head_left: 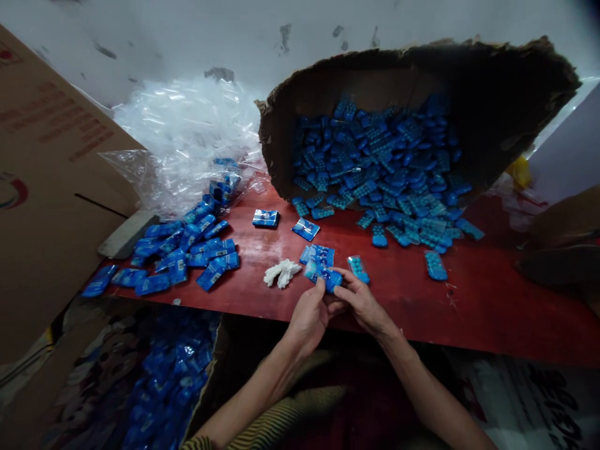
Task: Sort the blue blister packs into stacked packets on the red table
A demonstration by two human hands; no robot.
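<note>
Both hands are meeting at the near edge of the red desk [469, 300]. The left hand [309, 315] is closing its grip on a small blue packet [328, 277], thumb and fingers pinching its left end, while the right hand [360, 303] is pinching the same packet from the right. The fingers are covering much of the packet, so its print is impossible to read.

Just beyond the hands, a flat stack of blue sleeves [319, 255] is lying on the desk, and one loose blue blister piece [358, 268] is lying just right of it. A crumpled white wad [282, 273] is sitting to the left of the hands. Farther off, two single printed packets [265, 218] are lying apart from each other.

A torn cardboard box [492, 94] is tipping on its side at the far right, spilling blue blister pieces [398, 187] too many and too overlapped to count. A heap of wrapped blue packets [187, 250] is spreading at the left, also uncountable, beside a pile of clear plastic bags [187, 131]. A large carton [47, 187] is being cut off by the left edge. Below the desk, a dim box of blue packets [164, 375] is blurring out of focus.
</note>
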